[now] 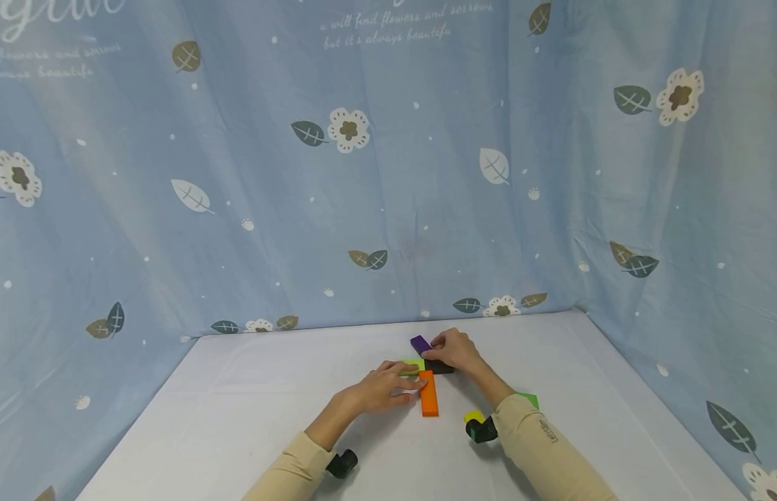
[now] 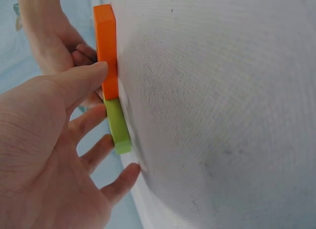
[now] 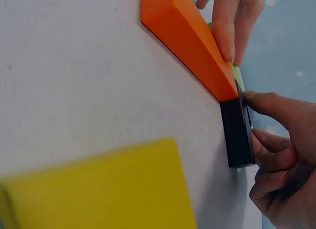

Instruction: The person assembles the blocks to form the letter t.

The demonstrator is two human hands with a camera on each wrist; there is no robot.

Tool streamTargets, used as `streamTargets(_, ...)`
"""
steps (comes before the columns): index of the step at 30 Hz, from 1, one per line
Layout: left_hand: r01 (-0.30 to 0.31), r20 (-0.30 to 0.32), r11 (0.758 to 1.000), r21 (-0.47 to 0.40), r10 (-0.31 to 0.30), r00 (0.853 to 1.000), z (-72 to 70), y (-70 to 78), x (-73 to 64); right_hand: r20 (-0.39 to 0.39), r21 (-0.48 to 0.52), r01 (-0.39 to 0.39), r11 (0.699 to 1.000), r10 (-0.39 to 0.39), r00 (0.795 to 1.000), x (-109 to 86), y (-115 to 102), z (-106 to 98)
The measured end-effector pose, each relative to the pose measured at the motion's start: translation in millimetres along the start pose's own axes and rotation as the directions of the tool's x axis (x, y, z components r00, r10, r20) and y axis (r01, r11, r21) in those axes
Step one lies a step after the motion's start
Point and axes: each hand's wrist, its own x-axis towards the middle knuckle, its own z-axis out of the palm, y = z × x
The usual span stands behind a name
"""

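Note:
Several coloured blocks meet end to end on the white table. My left hand (image 1: pixel 383 387) rests against them with fingers spread; its thumb touches the side of the orange block (image 2: pixel 105 39) and its fingers touch the light green block (image 2: pixel 117 128). Over the black block (image 3: pixel 236 133), my right hand (image 1: pixel 455 351) has curled fingers, with thumb and forefinger pinching the near end of the purple block (image 1: pixel 418 344). In the right wrist view that thumb lies along the black block's upper edge, and the purple block is mostly hidden.
A yellow block (image 1: pixel 473 416) and a green block (image 1: pixel 529 400) lie by my right forearm, partly covered. Dark wrist cameras show under both sleeves. Behind the white table (image 1: pixel 250 396) hangs a blue patterned curtain (image 1: pixel 263 174).

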Motion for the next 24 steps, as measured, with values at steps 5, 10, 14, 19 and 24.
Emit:
streamTargets(5, -0.011, -0.001, 1.0, -0.014, 0.011, 1.0, 0.2, 0.0, -1.0, 0.025, 0.017, 0.067, 0.998, -0.067, 0.997, 3.7, 5.2, -8.7)
streamTargets(10, -0.004, 0.0, 0.999, -0.031, 0.004, 1.0, 0.5, -1.7, -0.1, 0.135, 0.105, 0.154, 0.982, -0.168, 0.977, 12.2, 10.6, -21.0)
streamTargets(14, -0.003, 0.004, 1.0, -0.029, 0.003, 1.0, 0.8, -3.1, 1.2, 0.24, 0.166, 0.171, 0.971, -0.208, 0.948, 16.8, 14.1, -28.2)
streamTargets(19, -0.006, 0.011, 1.0, -0.007, 0.006, 1.0, 0.3, -3.7, 1.7, 0.323, 0.191, 0.183, 0.964, -0.238, 0.916, 19.7, 13.7, -34.2)
streamTargets(24, 0.009, 0.018, 1.0, -0.008, -0.008, 1.0, 0.3, -3.2, 2.1, 0.354, 0.226, 0.179, 0.958, -0.252, 0.901, 22.3, 13.1, -34.5)
